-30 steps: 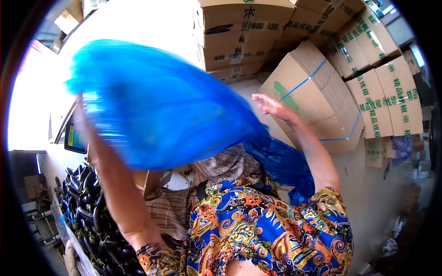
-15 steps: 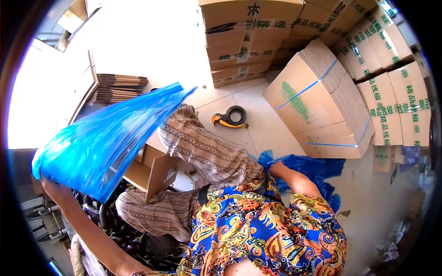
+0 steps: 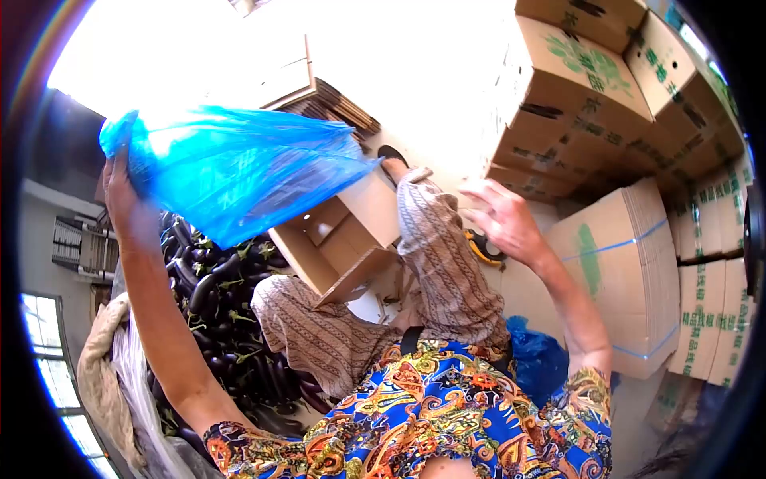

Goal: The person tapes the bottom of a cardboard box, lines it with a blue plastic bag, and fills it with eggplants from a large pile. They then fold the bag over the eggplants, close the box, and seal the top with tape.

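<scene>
A blue plastic bag (image 3: 247, 172) is stretched out in the air, bunched in my left hand (image 3: 128, 195), which is closed on its left end. Its loose end spreads rightward above an open cardboard box (image 3: 319, 243) between my knees. My right hand (image 3: 507, 219) is raised to the right of the box, apart from the bag. Its fingers are spread and partly bent, with nothing visible in them. Many dark purple eggplants (image 3: 231, 319) lie in a heap below my left arm.
A tape dispenser (image 3: 483, 249) lies on the floor, partly behind my right hand. More blue bags (image 3: 535, 359) sit by my right hip. A strapped stack of flat cartons (image 3: 610, 263) and piled boxes (image 3: 582, 120) stand right. Folded cardboard (image 3: 343, 108) lies ahead.
My right hand has come up from the blue bags at my hip to the front. My left hand still holds the bag, now over the box. The view has turned left.
</scene>
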Action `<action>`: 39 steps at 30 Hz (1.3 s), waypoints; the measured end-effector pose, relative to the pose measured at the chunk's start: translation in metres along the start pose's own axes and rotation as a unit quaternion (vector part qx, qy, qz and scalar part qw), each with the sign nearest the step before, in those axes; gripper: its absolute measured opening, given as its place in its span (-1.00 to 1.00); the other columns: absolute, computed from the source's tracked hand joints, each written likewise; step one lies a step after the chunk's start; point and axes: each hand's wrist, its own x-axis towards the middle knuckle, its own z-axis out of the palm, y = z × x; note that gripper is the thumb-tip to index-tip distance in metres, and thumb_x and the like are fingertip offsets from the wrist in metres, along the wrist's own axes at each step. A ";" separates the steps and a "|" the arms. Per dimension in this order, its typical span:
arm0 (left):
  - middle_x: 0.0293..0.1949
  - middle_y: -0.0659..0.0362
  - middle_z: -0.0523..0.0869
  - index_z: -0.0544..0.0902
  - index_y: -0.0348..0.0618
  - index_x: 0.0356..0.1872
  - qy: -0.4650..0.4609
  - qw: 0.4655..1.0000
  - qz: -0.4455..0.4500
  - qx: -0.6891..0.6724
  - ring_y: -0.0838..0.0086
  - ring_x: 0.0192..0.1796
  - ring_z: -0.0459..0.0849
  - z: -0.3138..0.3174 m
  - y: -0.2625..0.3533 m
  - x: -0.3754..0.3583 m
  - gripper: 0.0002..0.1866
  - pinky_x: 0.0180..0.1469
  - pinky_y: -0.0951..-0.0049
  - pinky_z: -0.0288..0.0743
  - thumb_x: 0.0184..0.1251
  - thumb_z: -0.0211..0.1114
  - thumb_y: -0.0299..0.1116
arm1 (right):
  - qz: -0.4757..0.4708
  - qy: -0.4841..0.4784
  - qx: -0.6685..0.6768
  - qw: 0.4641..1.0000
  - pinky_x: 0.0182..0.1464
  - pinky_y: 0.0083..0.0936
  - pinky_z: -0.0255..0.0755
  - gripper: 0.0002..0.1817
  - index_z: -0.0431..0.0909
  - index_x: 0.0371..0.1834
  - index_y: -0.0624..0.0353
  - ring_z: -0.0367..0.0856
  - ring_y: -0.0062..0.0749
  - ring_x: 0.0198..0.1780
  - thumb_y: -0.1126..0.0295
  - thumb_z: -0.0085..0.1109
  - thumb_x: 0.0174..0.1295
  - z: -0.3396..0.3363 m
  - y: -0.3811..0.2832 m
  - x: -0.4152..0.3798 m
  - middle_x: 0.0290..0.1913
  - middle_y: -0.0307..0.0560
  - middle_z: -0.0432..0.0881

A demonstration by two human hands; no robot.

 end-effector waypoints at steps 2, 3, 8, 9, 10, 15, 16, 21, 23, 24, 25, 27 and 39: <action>-0.15 0.31 0.67 0.64 -0.17 0.18 0.005 1.000 -0.002 0.005 0.73 -0.29 0.54 -0.015 0.010 0.000 -0.69 -0.27 0.67 0.45 0.50 0.20 -0.36 | -0.090 -0.042 -0.030 0.995 0.23 -0.29 0.46 -0.53 0.49 0.25 0.17 0.57 -0.05 0.16 0.29 0.23 0.29 0.030 -0.017 0.054 0.21 0.18 0.53; -0.13 0.29 0.67 0.63 -0.17 0.20 -0.001 0.996 0.046 0.070 0.70 -0.27 0.56 -0.027 0.012 -0.001 -0.68 -0.25 0.65 0.47 0.51 0.19 -0.37 | -0.163 -0.046 -0.076 0.983 0.32 -0.25 0.39 -0.47 0.44 0.32 0.16 0.51 -0.01 0.25 0.21 0.22 0.32 0.055 -0.016 0.080 0.28 0.20 0.48; 0.11 0.09 0.64 0.48 -0.19 0.27 0.005 0.986 0.051 0.158 0.30 0.10 0.64 -0.071 0.029 -0.014 -0.58 0.17 0.25 0.56 0.56 0.04 -0.17 | -0.092 -0.252 0.063 0.961 0.50 -0.29 0.12 -0.23 0.14 0.52 0.20 0.20 0.01 0.51 -0.01 0.11 0.39 0.165 -0.038 0.165 0.50 0.23 0.22; 0.11 0.09 0.64 0.47 -0.19 0.28 0.030 0.994 0.005 0.106 0.31 0.11 0.64 -0.061 0.031 -0.023 -0.57 0.19 0.26 0.55 0.55 0.05 -0.16 | -0.054 -0.329 0.128 0.934 0.49 -0.29 0.14 -0.21 0.08 0.55 0.17 0.18 -0.02 0.53 -0.02 0.10 0.40 0.179 -0.050 0.168 0.53 0.20 0.19; 0.11 0.09 0.64 0.47 -0.18 0.28 0.059 0.996 -0.039 0.052 0.31 0.12 0.64 -0.047 0.034 -0.033 -0.56 0.20 0.26 0.54 0.55 0.06 -0.15 | -0.072 -0.375 0.118 0.916 0.50 -0.30 0.14 -0.17 0.05 0.57 0.16 0.15 -0.03 0.54 -0.03 0.12 0.38 0.215 -0.039 0.172 0.54 0.19 0.17; -0.09 0.13 0.70 0.55 -0.21 0.23 0.028 0.992 -0.044 0.114 0.55 -0.24 0.68 0.010 0.004 -0.070 -0.63 -0.18 0.56 0.60 0.47 0.12 -0.37 | -0.110 -0.459 0.081 0.878 0.42 -0.30 0.27 -0.25 0.22 0.50 0.14 0.40 -0.04 0.38 0.04 0.17 0.32 0.253 -0.062 0.148 0.44 0.22 0.33; -0.13 0.13 0.70 0.53 -0.21 0.25 -0.007 0.991 -0.071 0.115 0.57 -0.27 0.66 0.011 -0.005 -0.072 -0.62 -0.21 0.58 0.59 0.46 0.11 -0.41 | -0.095 -0.432 0.056 0.895 0.35 -0.29 0.35 -0.31 0.30 0.44 0.16 0.48 0.00 0.32 0.03 0.16 0.32 0.256 -0.057 0.156 0.37 0.22 0.41; -0.19 0.05 0.71 0.51 -0.22 0.26 -0.076 0.979 -0.122 0.148 0.53 -0.30 0.64 0.020 -0.078 -0.060 -0.57 -0.22 0.53 0.57 0.37 0.16 -0.45 | 0.174 -0.300 0.222 0.911 -0.19 -0.43 0.61 -0.52 0.52 0.16 0.20 0.72 -0.35 -0.10 0.03 0.02 0.43 0.196 -0.037 0.164 0.03 0.02 0.67; -0.23 -0.04 0.72 0.52 -0.24 0.24 -0.081 0.952 -0.002 0.296 0.25 -0.26 0.70 0.030 -0.109 -0.051 -0.53 -0.10 0.30 0.61 0.28 0.24 -0.42 | 0.212 -0.246 0.306 0.895 -0.14 -0.57 0.57 -0.50 0.48 0.18 0.23 0.68 -0.43 -0.05 0.01 0.03 0.47 0.158 -0.061 0.159 -0.11 -0.04 0.66; -0.17 -0.10 0.70 0.51 -0.23 0.24 -0.092 0.942 0.057 0.318 0.10 -0.19 0.69 0.038 -0.127 -0.056 -0.51 -0.04 0.21 0.59 0.25 0.25 -0.42 | 0.216 -0.230 0.394 0.863 -0.09 -0.54 0.57 -0.48 0.48 0.17 0.24 0.67 -0.42 -0.04 -0.02 -0.01 0.49 0.146 -0.064 0.156 -0.08 -0.03 0.66; -0.10 -0.16 0.67 0.49 -0.22 0.25 -0.103 0.928 0.116 0.340 -0.05 -0.11 0.69 0.049 -0.139 -0.061 -0.48 0.03 0.12 0.57 0.22 0.26 -0.41 | 0.218 -0.211 0.480 0.823 -0.04 -0.50 0.57 -0.45 0.47 0.17 0.26 0.67 -0.41 -0.02 -0.06 -0.06 0.50 0.138 -0.065 0.154 -0.04 -0.02 0.66; -0.02 -0.25 0.59 0.42 -0.32 0.28 -0.185 0.896 0.115 0.387 -0.08 -0.01 0.63 0.078 -0.145 -0.093 -0.44 0.08 0.11 0.53 0.22 0.27 -0.44 | 0.199 -0.188 0.596 0.755 0.08 -0.37 0.56 -0.46 0.48 0.15 0.24 0.66 -0.36 0.01 -0.07 -0.10 0.51 0.130 -0.063 0.159 0.01 0.00 0.65; 0.13 -0.11 0.56 0.55 -0.24 0.11 -0.488 0.854 0.080 0.161 -0.02 0.10 0.59 0.068 -0.108 -0.183 -0.55 0.11 0.09 0.55 0.14 0.35 -0.55 | 0.261 -0.101 0.655 0.702 0.33 -0.11 0.42 -0.54 0.43 0.25 0.32 0.60 -0.14 0.18 0.18 -0.23 0.56 0.130 -0.011 0.185 0.17 0.11 0.62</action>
